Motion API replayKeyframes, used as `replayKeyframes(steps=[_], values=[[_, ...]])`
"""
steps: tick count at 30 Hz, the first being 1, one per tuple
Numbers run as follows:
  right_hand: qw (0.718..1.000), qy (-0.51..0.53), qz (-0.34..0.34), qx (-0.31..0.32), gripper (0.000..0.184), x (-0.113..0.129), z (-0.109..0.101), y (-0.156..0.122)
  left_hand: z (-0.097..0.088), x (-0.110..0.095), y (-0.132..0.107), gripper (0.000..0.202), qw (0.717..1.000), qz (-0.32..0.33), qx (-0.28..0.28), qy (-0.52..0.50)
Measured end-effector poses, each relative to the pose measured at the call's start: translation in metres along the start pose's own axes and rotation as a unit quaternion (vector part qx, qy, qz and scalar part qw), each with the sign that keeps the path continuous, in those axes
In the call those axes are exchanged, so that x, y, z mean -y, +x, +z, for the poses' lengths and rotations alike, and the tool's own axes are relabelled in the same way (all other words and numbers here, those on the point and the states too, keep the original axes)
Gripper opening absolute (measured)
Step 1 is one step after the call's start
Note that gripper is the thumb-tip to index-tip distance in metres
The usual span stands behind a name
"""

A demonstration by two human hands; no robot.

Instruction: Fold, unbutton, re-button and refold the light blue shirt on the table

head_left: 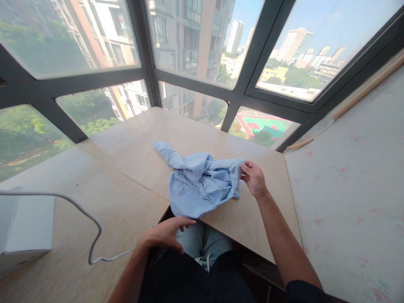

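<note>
A crumpled light blue shirt [202, 176] lies in folds on the desk, one sleeve stretched toward the far left and its lower edge hanging over the front edge. At its right end, my right hand [254, 178] pinches the cloth between thumb and fingers. My left hand [168, 232] is just in front of the shirt, above my lap, with its fingers stretched out and the thumb apart. It holds nothing, and a narrow gap seems to separate it from the hem.
The pale desk [126, 139] runs into a windowed corner with dark frames [148, 54]. A white box [30, 223] sits at the left, and a grey cable [99, 231] curves across the desk. A flower-patterned wall [344, 189] bounds the right side.
</note>
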State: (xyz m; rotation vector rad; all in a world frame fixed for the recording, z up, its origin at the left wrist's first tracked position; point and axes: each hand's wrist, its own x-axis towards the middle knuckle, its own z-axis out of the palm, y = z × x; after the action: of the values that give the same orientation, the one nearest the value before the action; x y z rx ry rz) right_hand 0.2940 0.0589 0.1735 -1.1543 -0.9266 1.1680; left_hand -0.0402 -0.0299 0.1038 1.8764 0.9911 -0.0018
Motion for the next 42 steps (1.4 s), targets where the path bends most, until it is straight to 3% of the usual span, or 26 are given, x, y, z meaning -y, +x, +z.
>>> replayKeyframes(steps=[2,4,7,10,15,19,21,23,25,28,31,33,35,38,42], values=[[1.0,0.001,-0.007,0.005,0.037,0.009,0.003,0.004,-0.003,0.0,-0.007,0.095,0.997,0.0,0.051,-0.05],[1.0,-0.008,-0.018,0.013,0.036,0.018,0.007,0.007,-0.003,-0.002,-0.007,0.089,0.996,0.004,0.02,-0.082],[0.999,-0.024,-0.04,0.019,0.035,0.031,0.014,0.011,-0.001,-0.004,0.002,0.052,0.987,0.033,-0.113,-0.111],[0.996,-0.04,-0.07,0.022,0.034,0.046,0.019,0.013,-0.002,-0.006,0.019,0.046,0.956,0.062,-0.259,-0.126],[0.988,-0.085,-0.109,0.066,0.032,0.076,0.028,0.007,-0.019,-0.022,0.058,0.067,0.883,0.066,-0.453,-0.103],[0.985,-0.085,-0.093,0.119,0.032,0.102,0.04,-0.01,-0.036,-0.039,0.099,0.107,0.859,0.021,-0.509,-0.058],[0.986,-0.081,-0.081,0.125,0.032,0.118,0.044,-0.02,-0.044,-0.041,0.117,0.098,0.845,0.007,-0.53,-0.066],[0.987,-0.078,-0.084,0.116,0.033,0.133,0.044,-0.029,-0.054,-0.037,0.13,0.063,0.832,0.006,-0.546,-0.1],[0.987,-0.076,-0.104,0.097,0.036,0.146,0.037,-0.035,-0.067,-0.029,0.137,0.027,0.823,-0.002,-0.547,-0.152],[0.987,-0.094,-0.125,0.044,0.043,0.161,0.016,-0.04,-0.094,-0.018,0.135,0.022,0.791,0.002,-0.569,-0.225],[0.983,-0.141,-0.115,-0.023,0.049,0.168,-0.015,-0.042,-0.129,-0.021,0.122,0.013,0.707,0.054,-0.659,-0.254],[0.973,-0.177,-0.124,-0.078,0.053,0.173,-0.037,-0.044,-0.154,-0.034,0.109,0.023,0.64,0.077,-0.715,-0.271],[0.952,-0.211,-0.167,-0.149,0.056,0.178,-0.055,-0.047,-0.175,-0.055,0.093,0.04,0.597,0.099,-0.747,-0.277],[0.898,-0.236,-0.279,-0.245,0.052,0.186,-0.072,-0.053,-0.2,-0.089,0.071,0.046,0.562,0.146,-0.778,-0.24],[0.82,-0.267,-0.405,-0.305,0.036,0.192,-0.081,-0.047,-0.228,-0.114,0.067,0.035,0.57,0.19,-0.783,-0.162]])
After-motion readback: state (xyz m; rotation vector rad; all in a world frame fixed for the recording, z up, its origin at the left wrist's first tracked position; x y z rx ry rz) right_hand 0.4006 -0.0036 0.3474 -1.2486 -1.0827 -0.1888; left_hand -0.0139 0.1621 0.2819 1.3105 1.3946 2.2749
